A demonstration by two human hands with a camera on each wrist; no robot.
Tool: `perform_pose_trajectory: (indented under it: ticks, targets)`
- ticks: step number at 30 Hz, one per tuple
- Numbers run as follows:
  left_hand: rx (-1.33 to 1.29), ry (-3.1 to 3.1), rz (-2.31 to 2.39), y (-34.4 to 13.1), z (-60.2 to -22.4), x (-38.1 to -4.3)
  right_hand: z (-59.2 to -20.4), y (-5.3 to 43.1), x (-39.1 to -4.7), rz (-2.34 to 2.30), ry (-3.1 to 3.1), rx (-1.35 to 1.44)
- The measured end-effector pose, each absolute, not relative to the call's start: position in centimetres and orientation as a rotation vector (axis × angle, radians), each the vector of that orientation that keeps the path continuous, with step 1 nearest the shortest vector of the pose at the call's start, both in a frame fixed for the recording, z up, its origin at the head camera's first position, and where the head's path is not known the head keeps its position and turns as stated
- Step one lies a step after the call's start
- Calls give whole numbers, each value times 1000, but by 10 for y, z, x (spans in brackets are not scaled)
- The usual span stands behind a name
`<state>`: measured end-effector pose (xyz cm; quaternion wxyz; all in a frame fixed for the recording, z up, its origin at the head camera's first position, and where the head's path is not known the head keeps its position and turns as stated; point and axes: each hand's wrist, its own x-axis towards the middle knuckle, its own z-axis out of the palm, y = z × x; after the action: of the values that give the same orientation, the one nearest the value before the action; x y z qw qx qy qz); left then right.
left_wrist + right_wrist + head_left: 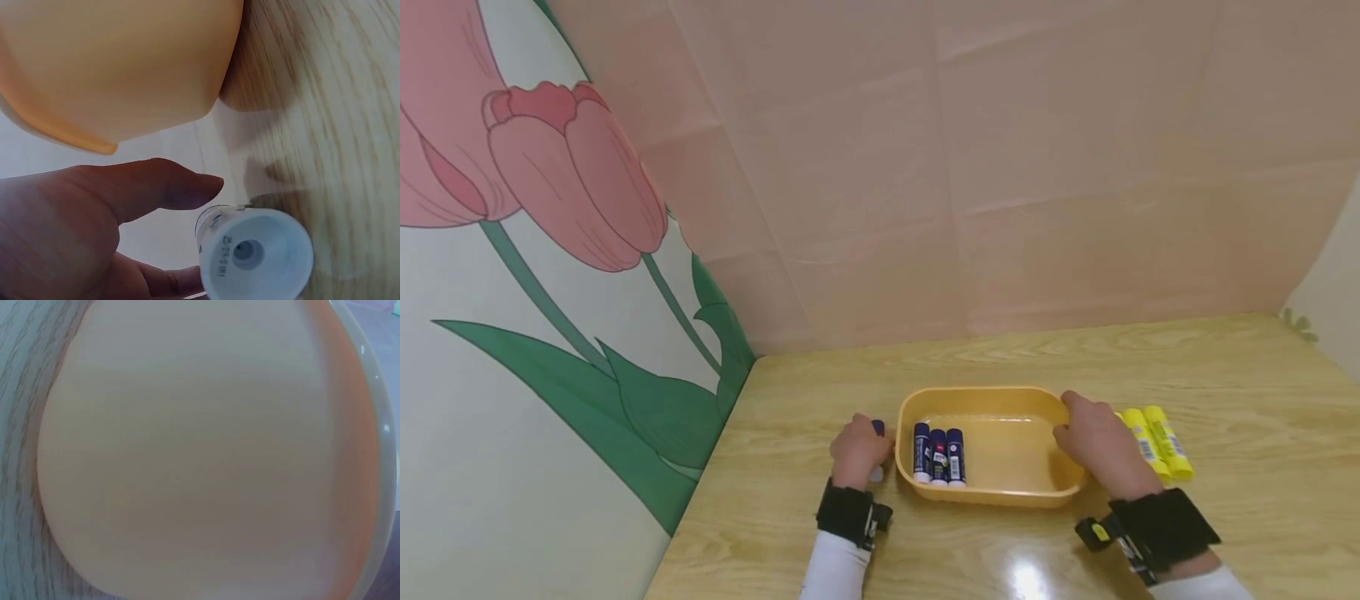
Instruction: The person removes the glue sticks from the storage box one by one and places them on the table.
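Well, I see tabletop running before and behind the yellow-orange tray, whose right rim my right hand grips, thumb inside. Beside its left edge, my left hand half-curls around a blue-capped, white-based glue stick; whether it's pinched, I can't tell.

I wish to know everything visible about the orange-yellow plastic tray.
The orange-yellow plastic tray looks smooth, glossy, shallow and oblong, with sloping walls, rounded corners and a projecting rim. It sits upright on the pale wood-grain table, its length running left to right. Three dark blue cylindrical sticks lie inside at the left; the right hand grips its right end.
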<state>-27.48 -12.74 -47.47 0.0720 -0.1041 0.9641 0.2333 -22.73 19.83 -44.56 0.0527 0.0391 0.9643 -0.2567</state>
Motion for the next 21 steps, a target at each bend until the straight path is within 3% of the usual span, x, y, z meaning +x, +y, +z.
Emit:
perform_pose_trajectory:
  ticks: [21]
  targets:
    - [-262, 2909, 723, -124, -474, -272, -446, 198, -228, -770, 2938, 116]
